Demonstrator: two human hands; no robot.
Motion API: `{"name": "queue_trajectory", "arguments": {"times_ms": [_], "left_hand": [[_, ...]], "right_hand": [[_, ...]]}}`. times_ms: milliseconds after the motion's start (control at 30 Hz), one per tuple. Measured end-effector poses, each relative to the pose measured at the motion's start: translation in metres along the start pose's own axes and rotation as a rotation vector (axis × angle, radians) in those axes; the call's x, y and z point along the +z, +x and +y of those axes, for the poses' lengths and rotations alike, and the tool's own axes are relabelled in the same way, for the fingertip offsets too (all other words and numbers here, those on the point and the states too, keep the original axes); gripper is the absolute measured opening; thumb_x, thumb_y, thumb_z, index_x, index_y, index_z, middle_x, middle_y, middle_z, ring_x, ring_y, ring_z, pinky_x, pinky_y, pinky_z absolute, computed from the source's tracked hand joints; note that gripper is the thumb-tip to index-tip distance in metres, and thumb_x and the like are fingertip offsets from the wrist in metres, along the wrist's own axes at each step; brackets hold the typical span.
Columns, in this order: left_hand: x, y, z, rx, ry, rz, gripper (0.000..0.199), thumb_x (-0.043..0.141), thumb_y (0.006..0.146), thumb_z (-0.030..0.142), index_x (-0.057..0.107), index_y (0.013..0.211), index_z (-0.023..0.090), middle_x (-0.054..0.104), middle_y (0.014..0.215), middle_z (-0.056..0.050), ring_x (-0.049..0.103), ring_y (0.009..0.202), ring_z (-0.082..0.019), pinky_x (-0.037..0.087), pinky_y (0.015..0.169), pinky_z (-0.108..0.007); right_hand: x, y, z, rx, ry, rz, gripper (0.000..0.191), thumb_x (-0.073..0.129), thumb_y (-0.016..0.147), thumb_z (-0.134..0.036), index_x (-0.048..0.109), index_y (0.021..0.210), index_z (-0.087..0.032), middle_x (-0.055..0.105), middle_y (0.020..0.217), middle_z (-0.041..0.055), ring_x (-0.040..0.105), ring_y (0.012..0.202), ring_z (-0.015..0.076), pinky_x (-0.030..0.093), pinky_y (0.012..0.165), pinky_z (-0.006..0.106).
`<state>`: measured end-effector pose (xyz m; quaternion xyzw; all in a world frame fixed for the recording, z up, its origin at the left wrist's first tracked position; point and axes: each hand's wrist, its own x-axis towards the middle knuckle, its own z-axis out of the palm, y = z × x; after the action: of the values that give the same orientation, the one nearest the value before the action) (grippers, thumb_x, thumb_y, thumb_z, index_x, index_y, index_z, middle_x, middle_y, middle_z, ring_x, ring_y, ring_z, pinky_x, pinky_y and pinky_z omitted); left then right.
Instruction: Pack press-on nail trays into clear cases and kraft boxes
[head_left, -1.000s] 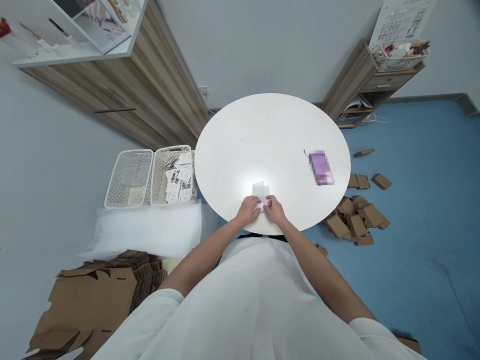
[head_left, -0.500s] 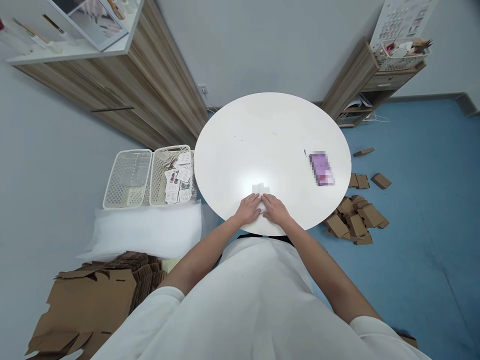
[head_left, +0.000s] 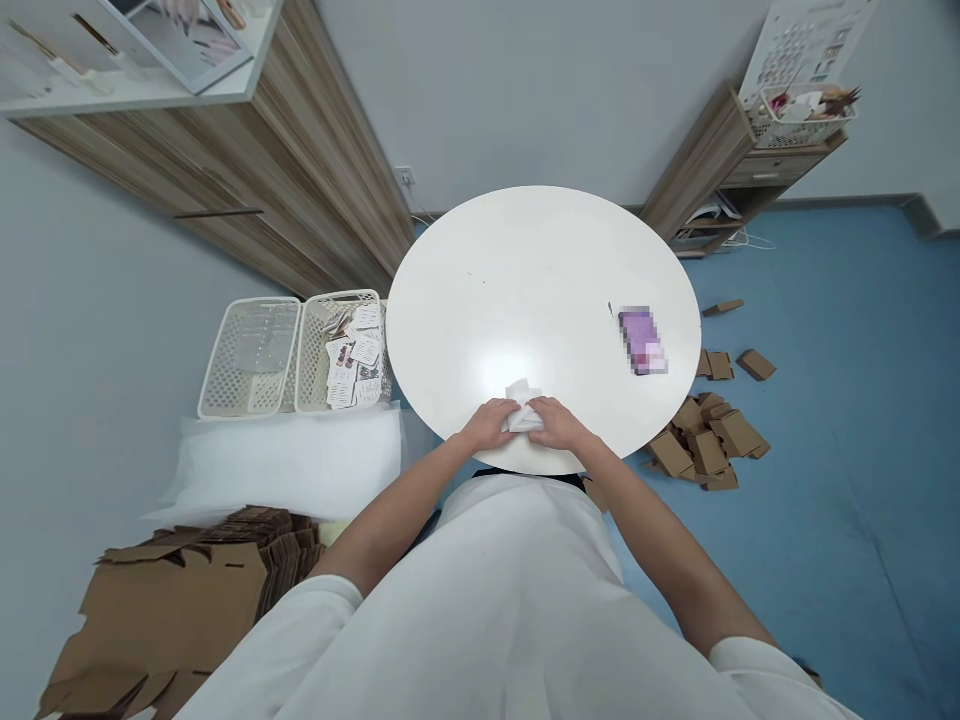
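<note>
A small bundle of folded white foam sheet (head_left: 523,412) lies near the front edge of the round white table (head_left: 547,250). What is inside the folds, if anything, is hidden. My left hand (head_left: 491,424) grips its left side, fingers curled onto the edge. From the right, my right hand (head_left: 555,423) holds the other side, with its fingertips over the top. A loose flap sticks up at the far side of the bundle.
A pixelated purple item (head_left: 642,340) lies on the table's right. Left stand two white baskets (head_left: 251,360), one with cards (head_left: 354,360), above white sheets (head_left: 292,460) and flat cardboard (head_left: 161,610). Small brown boxes (head_left: 705,440) are piled on the floor at right.
My hands have moved slightly apart, from pressing on top of the bundle to holding its two sides. More of the bundle's white surface shows, and its far flap stands higher.
</note>
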<state>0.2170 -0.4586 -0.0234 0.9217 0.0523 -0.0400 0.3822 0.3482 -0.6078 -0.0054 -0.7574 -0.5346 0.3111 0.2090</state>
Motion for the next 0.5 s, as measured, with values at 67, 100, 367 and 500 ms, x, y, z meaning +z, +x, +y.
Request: {"name": "queue_trajectory", "arguments": {"times_ms": [67, 100, 367, 500], "left_hand": [[-0.001, 0.002, 0.002, -0.015, -0.025, 0.018, 0.042, 0.056, 0.072, 0.033, 0.048, 0.112, 0.020, 0.052, 0.114, -0.008, 0.048, 0.104, -0.023, 0.037, 0.092, -0.039], [-0.002, 0.003, 0.003, -0.032, -0.034, 0.024, 0.039, 0.054, 0.073, 0.034, 0.050, 0.109, 0.021, 0.052, 0.111, -0.008, 0.048, 0.102, -0.022, 0.037, 0.091, -0.038], [-0.008, 0.022, 0.000, -0.351, -0.184, 0.031, 0.027, 0.042, 0.080, 0.039, 0.052, 0.093, 0.018, 0.054, 0.091, -0.005, 0.053, 0.080, -0.017, 0.044, 0.073, -0.031], [-0.001, 0.030, -0.004, -0.533, -0.270, 0.155, 0.032, 0.046, 0.079, 0.030, 0.041, 0.109, 0.019, 0.057, 0.088, -0.003, 0.055, 0.076, -0.014, 0.044, 0.071, -0.028]], "right_hand": [[-0.005, 0.003, 0.001, 0.011, 0.040, -0.025, 0.033, 0.057, 0.066, -0.027, 0.054, 0.098, -0.018, 0.056, 0.101, 0.0079, 0.050, 0.094, 0.0228, 0.039, 0.080, 0.034], [-0.007, 0.006, 0.001, 0.026, 0.058, -0.035, 0.028, 0.056, 0.067, -0.027, 0.055, 0.093, -0.018, 0.057, 0.098, 0.0073, 0.051, 0.091, 0.0217, 0.040, 0.078, 0.033], [-0.017, 0.033, 0.006, 0.359, 0.256, -0.009, 0.030, 0.049, 0.074, -0.043, 0.057, 0.088, -0.018, 0.054, 0.105, 0.0086, 0.052, 0.089, 0.0204, 0.041, 0.072, 0.028], [-0.010, 0.041, 0.011, 0.490, 0.326, 0.133, 0.041, 0.043, 0.078, -0.044, 0.047, 0.111, -0.020, 0.053, 0.109, 0.0079, 0.052, 0.095, 0.0201, 0.040, 0.078, 0.030]]}}
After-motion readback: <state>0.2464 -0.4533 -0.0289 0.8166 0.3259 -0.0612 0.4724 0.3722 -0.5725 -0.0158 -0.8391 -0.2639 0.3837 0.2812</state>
